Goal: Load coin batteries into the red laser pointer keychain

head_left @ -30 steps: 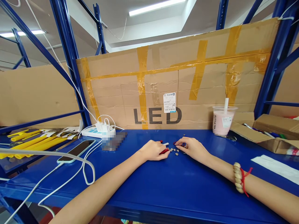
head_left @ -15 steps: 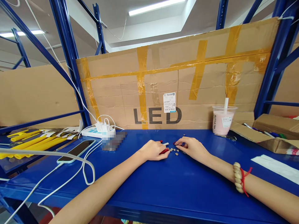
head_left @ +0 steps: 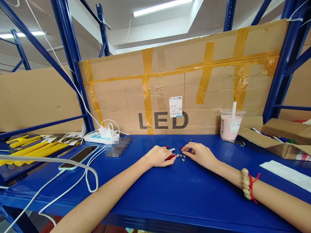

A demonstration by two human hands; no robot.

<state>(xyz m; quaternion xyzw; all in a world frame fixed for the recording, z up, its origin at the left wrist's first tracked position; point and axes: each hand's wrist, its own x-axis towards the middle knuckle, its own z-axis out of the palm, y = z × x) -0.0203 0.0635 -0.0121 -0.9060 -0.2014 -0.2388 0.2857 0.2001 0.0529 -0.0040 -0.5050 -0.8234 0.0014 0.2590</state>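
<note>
Discs [head_left: 183, 160], small and shiny, lie loosely scattered on the blue tabletop [head_left: 194, 194] between the person's two hands. The left hand [head_left: 160, 156], palm down, curls its fingers around a red object [head_left: 170, 157], which juts out beside the thumb toward the discs; a pale cylindrical piece [head_left: 172, 149] shows just past the fingertips, and I cannot tell whether it is gripped. The right hand [head_left: 199, 152] sits opposite, thumb and forefinger drawn together next to a dark red piece [head_left: 180, 149]; whether they pinch it is too small to make out. A beaded bracelet [head_left: 246, 185] and a red cord [head_left: 253, 187] circle the right wrist. Behind stands a taped cardboard panel [head_left: 116, 97], with a pink drink cup [head_left: 229, 128] near its right end and a phone [head_left: 79, 158] lying well to the left
</note>
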